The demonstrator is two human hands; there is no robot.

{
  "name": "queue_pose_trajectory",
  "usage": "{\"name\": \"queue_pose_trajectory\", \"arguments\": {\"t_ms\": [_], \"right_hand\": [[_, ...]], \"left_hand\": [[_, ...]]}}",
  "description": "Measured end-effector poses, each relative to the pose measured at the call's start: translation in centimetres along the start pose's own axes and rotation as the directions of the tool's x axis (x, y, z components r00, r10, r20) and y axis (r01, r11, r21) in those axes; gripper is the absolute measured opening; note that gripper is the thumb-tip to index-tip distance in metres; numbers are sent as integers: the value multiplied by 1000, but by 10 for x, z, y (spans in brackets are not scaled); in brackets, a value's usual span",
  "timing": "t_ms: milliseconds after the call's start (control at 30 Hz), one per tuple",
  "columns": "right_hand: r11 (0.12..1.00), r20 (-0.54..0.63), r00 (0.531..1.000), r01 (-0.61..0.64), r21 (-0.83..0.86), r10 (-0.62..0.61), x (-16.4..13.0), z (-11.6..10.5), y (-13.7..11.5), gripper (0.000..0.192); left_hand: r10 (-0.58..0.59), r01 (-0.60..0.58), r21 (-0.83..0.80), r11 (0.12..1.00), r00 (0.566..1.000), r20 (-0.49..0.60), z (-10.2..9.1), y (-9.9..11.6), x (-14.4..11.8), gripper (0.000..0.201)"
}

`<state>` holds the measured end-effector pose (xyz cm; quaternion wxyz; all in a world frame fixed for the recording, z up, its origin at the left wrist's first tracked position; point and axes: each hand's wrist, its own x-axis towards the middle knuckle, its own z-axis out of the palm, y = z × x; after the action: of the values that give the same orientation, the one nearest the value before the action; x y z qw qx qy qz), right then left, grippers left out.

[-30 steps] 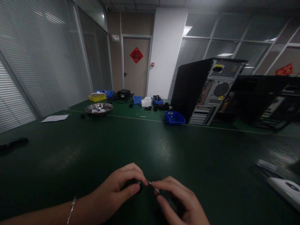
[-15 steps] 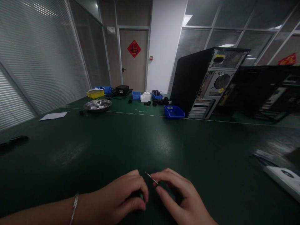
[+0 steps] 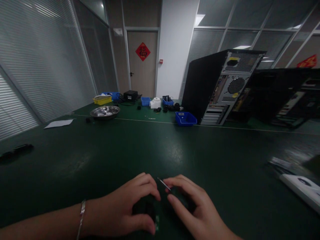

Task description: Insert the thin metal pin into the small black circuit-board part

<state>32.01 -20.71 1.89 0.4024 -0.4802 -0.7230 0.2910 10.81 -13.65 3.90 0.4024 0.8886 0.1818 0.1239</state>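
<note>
two hands – left hand (image 3: 125, 210), right hand (image 3: 192, 206), one thin rod (image 3: 164, 184)

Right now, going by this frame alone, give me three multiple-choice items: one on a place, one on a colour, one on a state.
1. Where does the metal bowl stand?
A. far left of the green table
B. beside the right hand
C. on the computer tower

2. What colour is the bin nearest the computer tower?
A. yellow
B. blue
C. white

3. What is the right hand doing?
A. lying flat and open
B. pinching a thin metal pin
C. gripping the bowl

Answers: 1 A, it sits far off on the left near the paper sheet. 2 B, its walls are blue. 3 B, the pin sticks out from the fingertips, next to the left hand.
</note>
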Motion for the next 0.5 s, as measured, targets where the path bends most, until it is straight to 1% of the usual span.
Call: {"name": "queue_pose_trajectory", "arguments": {"t_ms": [67, 133, 200, 267, 367, 500], "right_hand": [[998, 81, 997, -7, -57, 11, -1, 0, -1, 17], [991, 168, 985, -25, -132, 48, -2, 2, -2, 22], [979, 229, 971, -26, -201, 73, -2, 4, -2, 29], [968, 258, 964, 5, -250, 61, -3, 7, -2, 32], [947, 247, 967, 26, -319, 56, -3, 10, -2, 35], [915, 250, 961, -7, -403, 117, -5, 15, -2, 40]], "left_hand": [[-6, 5, 51, 999, 1000, 30, -3, -3, 0, 56], [-5, -1, 92, 996, 998, 64, -4, -5, 0, 66], [5, -14, 111, 994, 997, 74, -4, -5, 0, 62], [22, -29, 111, 993, 998, 61, -4, -4, 0, 54], [29, -34, 102, 994, 998, 48, -3, -3, -1, 49], [14, -19, 101, 995, 999, 41, -2, -7, -1, 47]]}}
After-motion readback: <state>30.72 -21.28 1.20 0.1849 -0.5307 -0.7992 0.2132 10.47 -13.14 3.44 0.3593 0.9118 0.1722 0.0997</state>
